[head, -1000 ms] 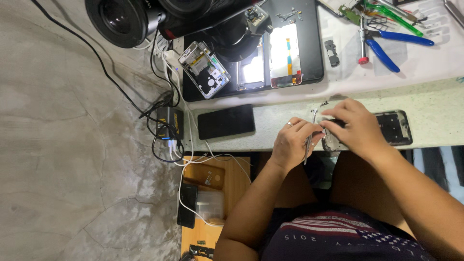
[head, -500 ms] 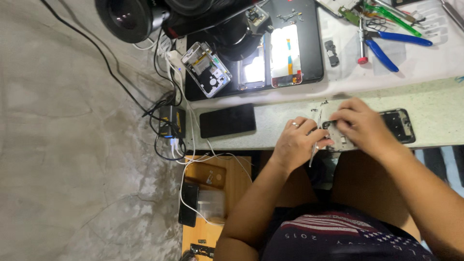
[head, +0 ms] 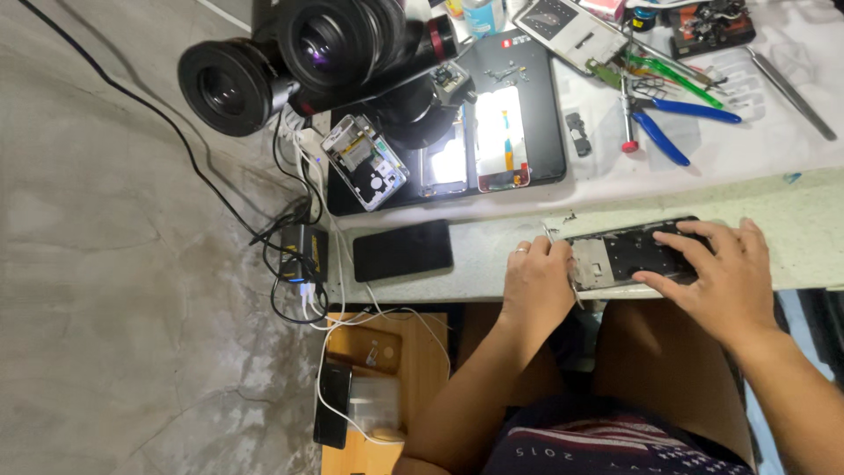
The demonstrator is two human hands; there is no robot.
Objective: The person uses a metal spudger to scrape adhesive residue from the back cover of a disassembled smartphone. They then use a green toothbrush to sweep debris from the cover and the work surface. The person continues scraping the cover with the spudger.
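An opened phone (head: 620, 257) with its dark inner frame showing lies on the pale green bench edge (head: 809, 237). My left hand (head: 534, 286) is at the phone's left end, closed on a thin metal tool (head: 556, 243) whose tip rests on the phone's corner. My right hand (head: 716, 277) lies across the phone's right half with fingers spread, pressing it down. My lap is directly below the bench.
A black microscope (head: 308, 53) stands over a black mat (head: 545, 132) with phone screens and a phone back frame (head: 365, 163). A black phone (head: 403, 251), blue-handled cutters (head: 677, 132), a charger with cables (head: 303, 255), and a wooden stool (head: 396, 369) are nearby.
My right hand has moved away from my left hand and spread flat over the phone. The left hand stays at the phone's left end with the tool. The view has shifted.
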